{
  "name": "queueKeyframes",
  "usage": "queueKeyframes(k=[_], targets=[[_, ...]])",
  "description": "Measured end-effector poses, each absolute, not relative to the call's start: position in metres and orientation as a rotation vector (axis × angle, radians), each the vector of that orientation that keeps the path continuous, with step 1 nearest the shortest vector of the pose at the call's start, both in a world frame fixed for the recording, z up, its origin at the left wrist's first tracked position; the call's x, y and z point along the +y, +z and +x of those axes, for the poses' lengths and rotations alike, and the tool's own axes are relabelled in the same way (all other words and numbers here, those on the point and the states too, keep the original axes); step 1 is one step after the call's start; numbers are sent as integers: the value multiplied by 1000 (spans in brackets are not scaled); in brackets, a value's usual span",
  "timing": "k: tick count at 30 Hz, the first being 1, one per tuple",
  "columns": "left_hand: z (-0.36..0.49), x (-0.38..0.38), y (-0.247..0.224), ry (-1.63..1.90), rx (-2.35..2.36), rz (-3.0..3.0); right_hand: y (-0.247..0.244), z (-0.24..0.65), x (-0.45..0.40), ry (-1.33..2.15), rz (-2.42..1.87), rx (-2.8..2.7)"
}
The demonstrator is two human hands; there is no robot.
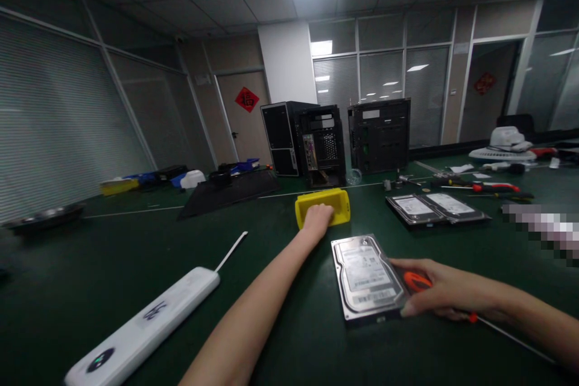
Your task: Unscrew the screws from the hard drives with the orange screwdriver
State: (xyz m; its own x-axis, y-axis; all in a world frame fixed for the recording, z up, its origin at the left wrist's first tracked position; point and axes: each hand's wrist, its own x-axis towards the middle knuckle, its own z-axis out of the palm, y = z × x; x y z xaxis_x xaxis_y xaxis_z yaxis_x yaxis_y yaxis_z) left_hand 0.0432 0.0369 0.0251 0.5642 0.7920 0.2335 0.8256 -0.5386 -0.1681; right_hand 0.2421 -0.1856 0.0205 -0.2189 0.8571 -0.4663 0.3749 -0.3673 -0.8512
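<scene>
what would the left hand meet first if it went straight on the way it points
Probably the inner wall of the yellow rectangular plastic bin, which the left hand reaches into; depth there is hard to judge.

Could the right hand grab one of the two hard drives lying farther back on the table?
Probably not right now: the right hand holds an orange-handled tool and touches the edge of the nearer drive. Freed of those, it likely could, since nothing seems to stand between it and the two drives.
</scene>
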Motion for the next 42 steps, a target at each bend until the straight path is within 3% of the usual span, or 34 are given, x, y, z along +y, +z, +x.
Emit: queueKeyframes(k=[22,42], targets=[[60,40,29,-254,-1283,-2541,24,238,-188,1589,-1698,-1489],[56,49,3,-337,-1416,-2527,23,238,-187,1619,-1697,-1470]])
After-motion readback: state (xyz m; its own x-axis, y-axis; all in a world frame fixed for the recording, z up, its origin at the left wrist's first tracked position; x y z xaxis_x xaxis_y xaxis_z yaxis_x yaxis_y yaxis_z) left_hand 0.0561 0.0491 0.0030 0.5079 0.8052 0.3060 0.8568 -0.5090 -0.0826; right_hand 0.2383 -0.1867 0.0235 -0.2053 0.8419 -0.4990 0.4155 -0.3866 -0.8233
